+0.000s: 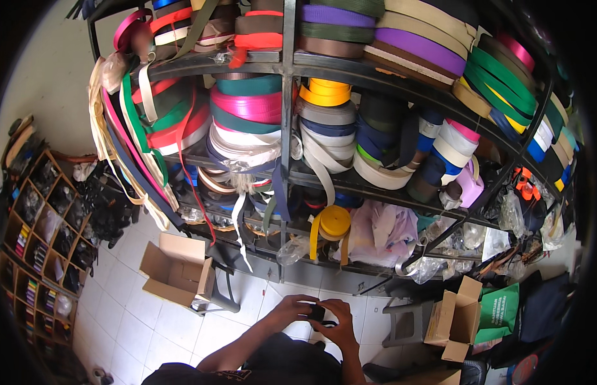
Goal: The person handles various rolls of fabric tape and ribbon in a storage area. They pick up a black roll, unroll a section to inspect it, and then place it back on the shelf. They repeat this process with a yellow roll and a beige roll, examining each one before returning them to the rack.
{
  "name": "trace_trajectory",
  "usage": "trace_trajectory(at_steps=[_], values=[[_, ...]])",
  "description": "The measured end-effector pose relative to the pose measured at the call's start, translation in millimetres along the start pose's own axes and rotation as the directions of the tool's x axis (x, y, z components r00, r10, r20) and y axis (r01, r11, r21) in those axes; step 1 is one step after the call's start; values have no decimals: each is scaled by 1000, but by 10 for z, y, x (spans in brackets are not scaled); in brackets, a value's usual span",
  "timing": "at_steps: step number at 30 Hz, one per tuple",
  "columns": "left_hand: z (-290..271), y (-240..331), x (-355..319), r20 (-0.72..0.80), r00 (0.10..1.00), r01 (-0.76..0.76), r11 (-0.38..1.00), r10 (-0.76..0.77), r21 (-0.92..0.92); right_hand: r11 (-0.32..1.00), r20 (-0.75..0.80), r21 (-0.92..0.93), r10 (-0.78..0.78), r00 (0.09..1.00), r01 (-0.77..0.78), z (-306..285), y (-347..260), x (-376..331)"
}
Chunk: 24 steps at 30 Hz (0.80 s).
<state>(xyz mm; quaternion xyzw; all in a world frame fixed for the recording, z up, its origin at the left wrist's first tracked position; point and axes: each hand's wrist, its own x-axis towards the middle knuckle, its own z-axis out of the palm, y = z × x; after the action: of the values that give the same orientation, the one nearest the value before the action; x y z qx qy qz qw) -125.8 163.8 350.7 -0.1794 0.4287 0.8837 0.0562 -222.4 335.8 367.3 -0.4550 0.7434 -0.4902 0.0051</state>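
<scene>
Low in the middle of the view, a small black object [316, 313] is held between my two hands in front of my body. It looks compact and dark, but its kind is too small to make out. My left hand [293, 312] grips it from the left, fingers bent over its upper side. From the right, my right hand [340, 326] curves its thumb and fingers round the other side. Both hands are closed on it and partly cover it.
A tall black metal rack [289, 102] filled with coloured webbing rolls stands ahead, with a yellow roll [334, 222] low in its middle. Open cardboard boxes stand left [173, 269] and right [454, 317], the right one by a green bag [497, 311]. A wooden pigeonhole shelf [39, 250] is far left.
</scene>
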Motion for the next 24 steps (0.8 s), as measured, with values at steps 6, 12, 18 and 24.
trace_trajectory(at_steps=[6,12,18,24], values=[[220,166,-91,-149,988,30,880,47,473,999,131,-21,28,991,-25,17,-2,-9],[-24,14,-150,-26,997,-61,982,67,181,1000,193,-28,-6,981,12,43,-113,86],[-251,3,-197,13,997,-82,993,81,90,999,145,36,30,989,-35,329,-95,52],[-483,44,-379,-235,957,-25,859,168,511,999,372,-51,17,928,2,552,-392,326]])
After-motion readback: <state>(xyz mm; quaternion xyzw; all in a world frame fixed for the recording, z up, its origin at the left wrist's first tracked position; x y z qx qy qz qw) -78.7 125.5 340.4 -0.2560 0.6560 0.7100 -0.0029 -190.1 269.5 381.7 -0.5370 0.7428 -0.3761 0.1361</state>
